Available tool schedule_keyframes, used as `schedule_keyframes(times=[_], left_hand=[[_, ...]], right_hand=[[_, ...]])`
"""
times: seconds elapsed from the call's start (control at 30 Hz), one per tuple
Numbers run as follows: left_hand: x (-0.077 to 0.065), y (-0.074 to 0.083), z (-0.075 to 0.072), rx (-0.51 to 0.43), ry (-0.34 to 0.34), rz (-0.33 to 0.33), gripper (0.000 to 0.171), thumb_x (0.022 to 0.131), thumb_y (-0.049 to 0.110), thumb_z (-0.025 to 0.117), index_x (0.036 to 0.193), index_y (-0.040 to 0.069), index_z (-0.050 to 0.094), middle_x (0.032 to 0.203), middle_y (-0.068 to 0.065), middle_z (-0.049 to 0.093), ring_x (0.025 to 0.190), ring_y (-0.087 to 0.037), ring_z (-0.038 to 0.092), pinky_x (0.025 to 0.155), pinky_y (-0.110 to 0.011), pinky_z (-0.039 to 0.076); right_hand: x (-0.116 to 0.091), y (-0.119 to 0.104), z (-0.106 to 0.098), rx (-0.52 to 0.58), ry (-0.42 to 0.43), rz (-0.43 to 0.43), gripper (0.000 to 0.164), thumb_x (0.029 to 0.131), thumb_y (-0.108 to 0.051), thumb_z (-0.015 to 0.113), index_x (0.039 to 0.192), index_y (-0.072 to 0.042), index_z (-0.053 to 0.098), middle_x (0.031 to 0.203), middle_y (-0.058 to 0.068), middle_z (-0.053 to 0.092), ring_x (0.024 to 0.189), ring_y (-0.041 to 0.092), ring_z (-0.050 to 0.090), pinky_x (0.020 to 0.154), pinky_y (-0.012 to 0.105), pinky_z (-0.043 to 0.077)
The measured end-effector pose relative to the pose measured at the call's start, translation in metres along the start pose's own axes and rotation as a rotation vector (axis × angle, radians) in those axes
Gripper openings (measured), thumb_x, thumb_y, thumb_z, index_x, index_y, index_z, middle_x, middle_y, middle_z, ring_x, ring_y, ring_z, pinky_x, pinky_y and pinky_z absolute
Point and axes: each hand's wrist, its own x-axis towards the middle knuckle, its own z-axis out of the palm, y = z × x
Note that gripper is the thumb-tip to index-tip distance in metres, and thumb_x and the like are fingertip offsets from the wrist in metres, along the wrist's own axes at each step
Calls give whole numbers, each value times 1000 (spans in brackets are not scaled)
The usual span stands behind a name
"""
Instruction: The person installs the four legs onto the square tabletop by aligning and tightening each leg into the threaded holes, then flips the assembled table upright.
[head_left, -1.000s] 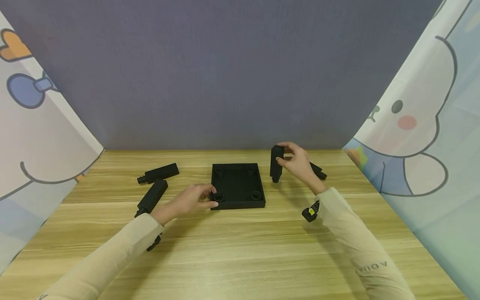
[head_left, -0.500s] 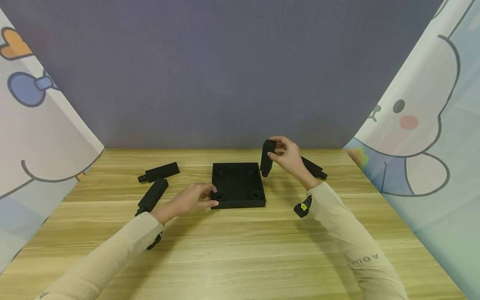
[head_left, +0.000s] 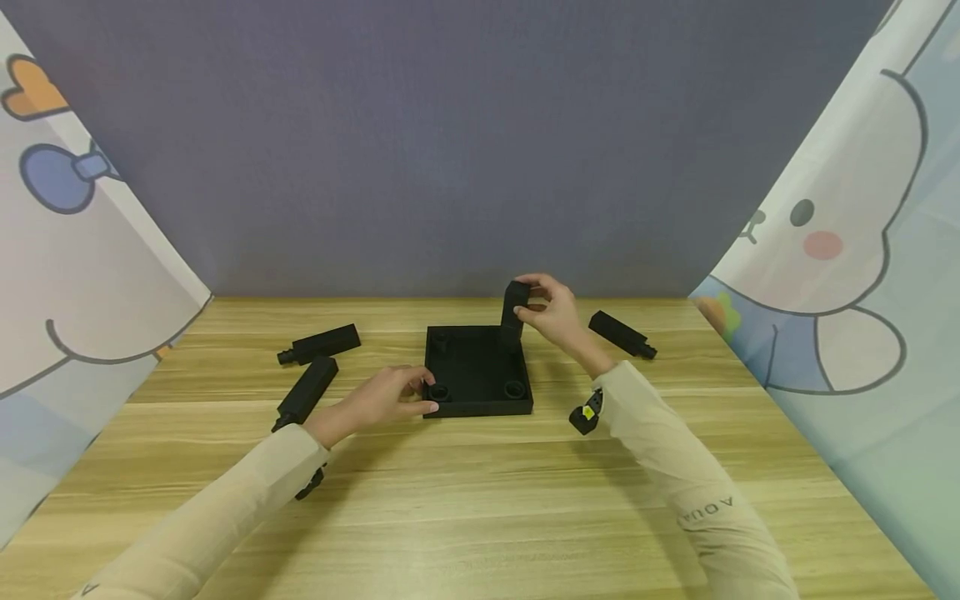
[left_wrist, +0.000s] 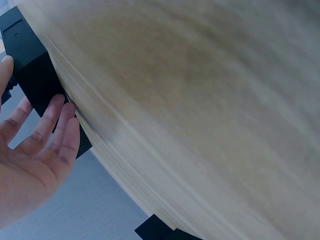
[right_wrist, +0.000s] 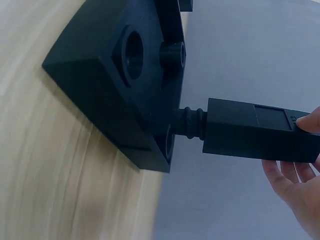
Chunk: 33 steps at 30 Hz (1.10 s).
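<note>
Here's the right hand (head_left: 553, 308), thumb and fingers pinching a black square post (head_left: 511, 320) near its top, with the ribbed peg (right_wrist: 189, 123) pointing down at the far right corner of the black square tray (head_left: 477, 367)! It stands close to upright, peg tip right at the corner socket; whether it has slipped inside, I can't tell. Great look from the right wrist too: a recessed panel (right_wrist: 272, 117) on the post, thumb just at its end.

Over to the left hand (head_left: 382, 397), and it has the near left corner of that tray, thumb to the front, fingers along the left side, a narrow hold. The near right socket (head_left: 514, 389) sits bare, ring facing up.

Out on the wood-grain table (head_left: 487, 500), two more posts lie just beside each other to the left: the farther one (head_left: 326, 343) with its peg to the left, the nearer one (head_left: 309, 390) slanting toward the left sleeve (head_left: 217, 508). And beyond the right hand, a lone post (head_left: 618, 332) lies aslant, peg toward the right
</note>
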Motion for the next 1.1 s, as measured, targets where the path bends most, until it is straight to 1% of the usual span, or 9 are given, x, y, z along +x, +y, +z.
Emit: schedule_keyframes(times=[0.2,0.43,0.5,0.53,0.63,0.77,0.87,1.03,1.1], left_hand=[[0,-1,0,-3,0,0,35,84,35,65,109,13,59,95,-4,64,84,-17,61,70,-29,49],[1,-1,1,0,-3,-20,35,83,37,66,109,14,59,94,-3,63,83,-17,60,70,-29,48],[1,-1,2,2,-6,-28,35,83,37,65,109,15,59,94,-2,63,83,-16,60,71,-30,48],[1,-1,2,2,-8,-32,35,83,38,65,109,15,59,93,-2,63,83,-16,60,71,-30,48],[1,-1,2,-3,-12,-38,35,83,38,65,109,15,59,94,-2,63,84,-16,60,71,-30,48],[1,-1,2,-7,-11,-27,35,83,37,65,109,14,59,95,-3,63,85,-17,60,72,-30,49],[1,-1,2,-6,-10,-18,35,83,37,65,109,14,59,95,-3,63,85,-17,61,72,-30,49],[1,-1,2,-2,-10,-19,36,83,38,65,109,14,59,94,-3,63,84,-17,61,71,-30,49],[1,-1,2,0,-9,-17,36,83,38,65,109,14,59,94,-3,63,84,-17,61,71,-30,49]], right_hand=[[5,8,11,54,-18,-20,41,79,11,60,119,11,50,120,27,48,108,41,52,89,45,48],[18,32,25,87,-8,-40,41,79,8,62,119,4,52,121,22,50,108,36,53,89,42,49],[20,33,29,89,-6,-46,40,79,8,62,117,3,53,119,21,51,107,35,54,88,42,49],[21,30,30,94,-11,-40,40,79,8,62,117,3,53,120,21,51,107,36,54,89,42,49],[24,25,35,80,-18,-30,40,79,7,63,117,2,54,119,20,52,107,33,55,88,38,50],[25,9,39,56,-37,-13,40,79,7,62,118,3,54,120,21,52,106,34,55,89,38,49],[24,-6,41,43,-54,-15,40,80,8,61,119,6,52,121,24,51,107,37,54,90,41,48],[30,-9,47,40,-59,-39,40,79,8,62,118,8,53,119,25,52,104,38,55,88,41,49],[36,-2,49,48,-57,-41,40,79,7,63,118,6,54,118,24,53,104,38,56,87,39,50]])
